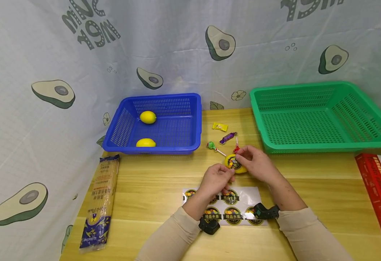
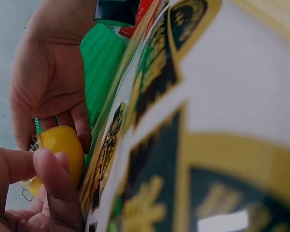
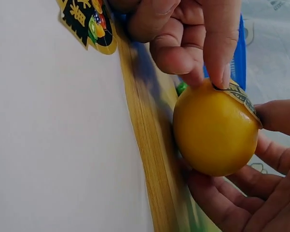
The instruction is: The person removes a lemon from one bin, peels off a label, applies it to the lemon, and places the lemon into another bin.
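Observation:
My right hand holds a yellow lemon just above the table, its fingers curled around the far and lower sides. A round black-and-gold fruit sticker lies on the lemon's face, one edge under the right thumb. At the opposite edge of the sticker, my left hand pinches with thumb and finger, fingertips touching the lemon's skin. Beneath the wrists lies a white sticker sheet with several matching round labels. Part of that sheet is hidden by the left forearm.
Behind the hands lie two lollipops, a purple candy and a yellow candy. A blue basket with two lemons stands left, a green basket right. Spaghetti lies far left; a red box is far right.

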The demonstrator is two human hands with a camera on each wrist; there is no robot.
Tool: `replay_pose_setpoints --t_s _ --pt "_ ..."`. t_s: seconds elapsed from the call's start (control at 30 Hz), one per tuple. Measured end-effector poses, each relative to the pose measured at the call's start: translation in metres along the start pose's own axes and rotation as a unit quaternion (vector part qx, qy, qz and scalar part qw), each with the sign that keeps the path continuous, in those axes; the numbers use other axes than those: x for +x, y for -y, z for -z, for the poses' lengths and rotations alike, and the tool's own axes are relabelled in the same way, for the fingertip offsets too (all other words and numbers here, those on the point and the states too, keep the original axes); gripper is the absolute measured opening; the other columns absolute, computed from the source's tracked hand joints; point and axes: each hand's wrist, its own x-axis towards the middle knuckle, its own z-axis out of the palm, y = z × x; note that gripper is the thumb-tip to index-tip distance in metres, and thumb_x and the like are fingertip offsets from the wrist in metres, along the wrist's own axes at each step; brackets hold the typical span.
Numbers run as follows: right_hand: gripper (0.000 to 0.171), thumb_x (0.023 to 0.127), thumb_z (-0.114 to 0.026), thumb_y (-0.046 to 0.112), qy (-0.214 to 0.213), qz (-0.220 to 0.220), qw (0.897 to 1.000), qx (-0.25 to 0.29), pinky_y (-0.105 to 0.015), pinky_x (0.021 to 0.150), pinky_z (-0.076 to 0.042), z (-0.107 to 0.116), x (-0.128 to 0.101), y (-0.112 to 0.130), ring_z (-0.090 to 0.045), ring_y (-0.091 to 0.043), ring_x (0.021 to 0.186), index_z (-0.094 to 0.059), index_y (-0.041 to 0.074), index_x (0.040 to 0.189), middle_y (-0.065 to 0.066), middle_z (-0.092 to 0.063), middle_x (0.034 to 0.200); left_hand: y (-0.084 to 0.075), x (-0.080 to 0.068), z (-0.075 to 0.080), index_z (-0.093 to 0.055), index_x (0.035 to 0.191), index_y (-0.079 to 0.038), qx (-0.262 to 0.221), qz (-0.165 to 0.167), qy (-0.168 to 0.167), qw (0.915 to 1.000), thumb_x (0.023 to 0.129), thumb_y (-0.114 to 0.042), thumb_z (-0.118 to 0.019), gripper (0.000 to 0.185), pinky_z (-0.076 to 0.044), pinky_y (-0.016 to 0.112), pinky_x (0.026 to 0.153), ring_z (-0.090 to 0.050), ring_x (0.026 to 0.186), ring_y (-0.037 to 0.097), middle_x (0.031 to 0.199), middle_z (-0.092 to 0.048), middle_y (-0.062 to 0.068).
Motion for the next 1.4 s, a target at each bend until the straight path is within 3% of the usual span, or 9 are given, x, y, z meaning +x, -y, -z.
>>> replay_pose_setpoints --t_s 0.23,0.4,0.53,0.7,0.93,1.07,1.2,1.3,1.4 --pt "0.034 0.105 -0.058 0.029 0.020 0.001 0.999 0.046 -0.031 0.081 -0.052 0.003 -0.004 0.007 -0.066 -0.034 0.108 -0.060 0.003 0.127 -0.021 -0.065 0.126 -0.008 -0.004 0.006 -0.053 0.121 -0.005 0.009 -0.008 0.012 0.9999 0.101 -0.024 -0.065 0.030 -0.056 0.027 0.049 -0.061 0.050 0.011 0.086 -0.071 0.013" --pt "0.042 0.107 -0.053 0.027 0.025 0.030 0.991 0.129 -0.028 0.077 -0.056 0.011 -0.014 0.023 -0.063 -0.016 0.098 -0.051 -0.001 0.139 -0.025 -0.058 0.130 -0.029 -0.011 0.019 -0.039 0.150 -0.010 -0.005 -0.040 0.052 0.9978 0.103 -0.027 -0.061 0.055 -0.063 0.037 0.070 -0.071 0.070 0.019 0.121 -0.064 0.017" --pt "0.045 0.110 -0.047 0.030 0.023 0.058 0.985 0.160 -0.026 0.081 -0.058 0.016 -0.024 0.034 -0.061 -0.004 0.099 -0.047 -0.001 0.142 -0.024 -0.055 0.132 -0.044 -0.018 0.029 -0.037 0.154 -0.013 -0.047 -0.065 0.100 0.9917 0.105 -0.022 -0.057 0.054 -0.063 0.037 0.081 -0.072 0.083 0.023 0.134 -0.054 0.016" --pt "0.043 0.111 -0.040 0.032 0.011 0.102 0.985 0.141 -0.030 0.075 -0.061 0.015 -0.032 0.043 -0.065 -0.007 0.093 -0.047 0.001 0.140 -0.025 -0.060 0.124 -0.054 -0.026 0.038 -0.035 0.155 -0.011 -0.057 -0.107 0.151 0.9811 0.105 -0.013 -0.053 0.053 -0.062 0.035 0.083 -0.067 0.082 0.015 0.130 -0.049 0.016" --pt "0.046 0.104 -0.057 0.042 0.013 0.087 0.995 0.046 -0.035 0.061 -0.054 0.003 -0.036 0.049 -0.062 -0.020 0.066 -0.052 0.010 0.136 -0.015 -0.064 0.093 -0.053 -0.027 0.040 -0.035 0.154 -0.003 -0.049 -0.142 0.185 0.9712 0.104 -0.005 -0.052 0.053 -0.054 0.064 0.093 -0.068 0.081 0.012 0.126 -0.051 0.013" --pt "0.039 0.104 -0.055 0.046 -0.007 0.082 0.996 0.016 -0.034 0.058 -0.051 -0.002 -0.035 0.050 -0.060 -0.018 0.060 -0.059 0.016 0.128 -0.008 -0.064 0.076 -0.050 -0.026 0.041 -0.038 0.153 -0.003 -0.040 -0.141 0.181 0.9724 0.104 -0.005 -0.053 0.051 -0.060 0.051 0.089 -0.067 0.079 0.010 0.126 -0.054 0.013" --pt "0.036 0.107 -0.052 0.042 -0.019 0.095 0.995 0.034 -0.032 0.054 -0.053 -0.005 -0.035 0.049 -0.063 -0.020 0.058 -0.062 0.014 0.127 -0.011 -0.065 0.077 -0.047 -0.024 0.044 -0.039 0.152 -0.003 -0.035 -0.142 0.176 0.9736 0.103 -0.005 -0.054 0.051 -0.061 0.033 0.081 -0.067 0.079 0.009 0.127 -0.054 0.016" --pt "0.036 0.108 -0.050 0.040 -0.024 0.102 0.993 0.055 -0.029 0.054 -0.056 -0.005 -0.036 0.048 -0.065 -0.020 0.059 -0.063 0.013 0.126 -0.015 -0.066 0.084 -0.046 -0.023 0.046 -0.039 0.152 -0.002 -0.032 -0.145 0.176 0.9731 0.103 -0.003 -0.054 0.051 -0.061 0.031 0.080 -0.067 0.079 0.008 0.128 -0.054 0.017" --pt "0.036 0.109 -0.046 0.038 -0.030 0.107 0.991 0.071 -0.030 0.053 -0.057 -0.006 -0.035 0.046 -0.066 -0.022 0.060 -0.065 0.010 0.124 -0.018 -0.066 0.088 -0.045 -0.021 0.047 -0.039 0.151 -0.002 -0.026 -0.149 0.177 0.9726 0.103 -0.002 -0.054 0.051 -0.062 0.037 0.083 -0.067 0.079 0.008 0.129 -0.054 0.018"
